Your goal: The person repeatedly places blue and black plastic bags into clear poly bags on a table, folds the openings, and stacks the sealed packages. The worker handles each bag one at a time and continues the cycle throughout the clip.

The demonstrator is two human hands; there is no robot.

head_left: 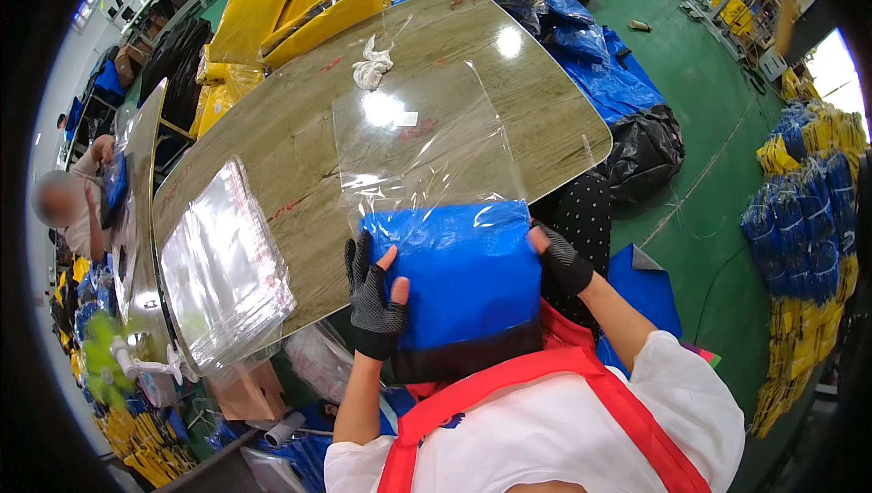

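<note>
A folded blue bundle (468,275) with a black lower band lies against my front at the table's near edge. It looks like flat folded fabric or plastic sheeting, but the exact kind cannot be told. My left hand (374,300), in a dark fingerless glove, grips its left side with the thumb on top. On the right edge, my right hand (561,259), gloved likewise, holds on with the thumb above and most fingers hidden. A clear plastic bag (422,152) stretches from the bundle's far edge across the tabletop. How far the bag covers the bundle is hard to see.
A stack of clear plastic bags (227,257) lies on the wooden table (545,121), left of me. A crumpled white cloth (371,64) sits farther back. Yellow packages (300,3) and blue packages (590,57) are piled beyond. Another person (91,193) works at the left.
</note>
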